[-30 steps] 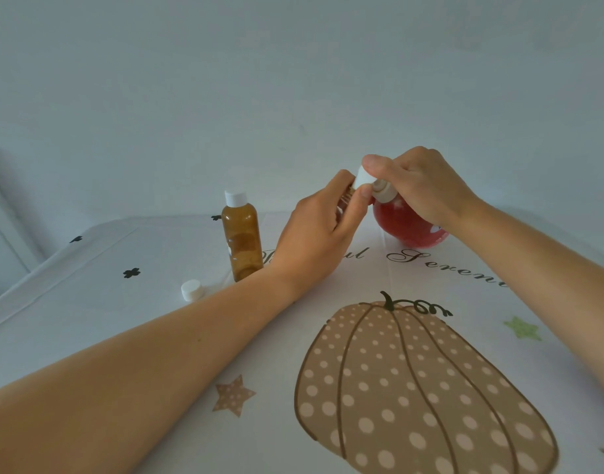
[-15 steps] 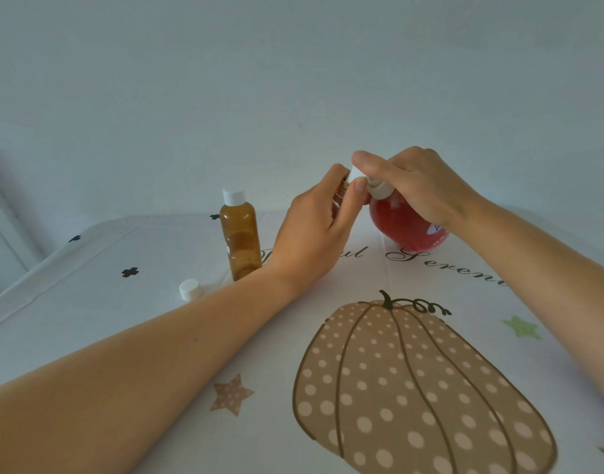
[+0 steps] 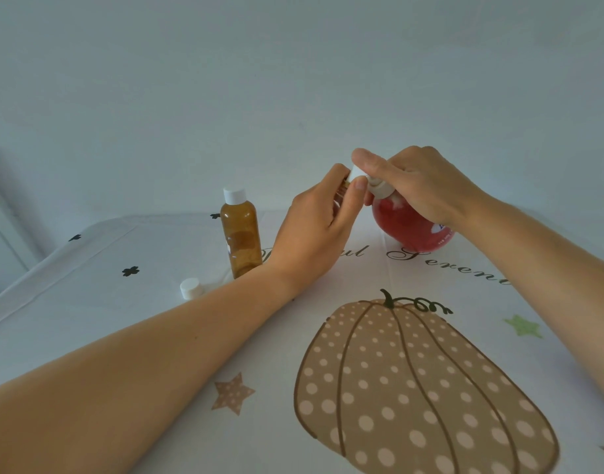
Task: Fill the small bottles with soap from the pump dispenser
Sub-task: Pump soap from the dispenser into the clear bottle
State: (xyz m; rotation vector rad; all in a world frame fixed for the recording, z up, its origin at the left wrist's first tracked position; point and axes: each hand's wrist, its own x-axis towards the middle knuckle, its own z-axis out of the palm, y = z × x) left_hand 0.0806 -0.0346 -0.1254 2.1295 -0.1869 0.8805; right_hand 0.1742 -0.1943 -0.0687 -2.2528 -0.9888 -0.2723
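Amber bottle [image 3: 240, 234], white cap [image 3: 234, 195]; loose cap [image 3: 190, 288] at its 8 o'clock white. Red dispenser [image 3: 406, 227], white pump [image 3: 381, 188]. White cloth [image 3: 122, 319] bears a tan dotted pumpkin [image 3: 413, 388], black clovers [image 3: 130, 271].

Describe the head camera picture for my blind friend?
The left hand holds a small bottle at the pump of a round red soap dispenser, which the right hand grips from above. A capped amber bottle and a loose white cap stand nearby on a pumpkin-print tablecloth.
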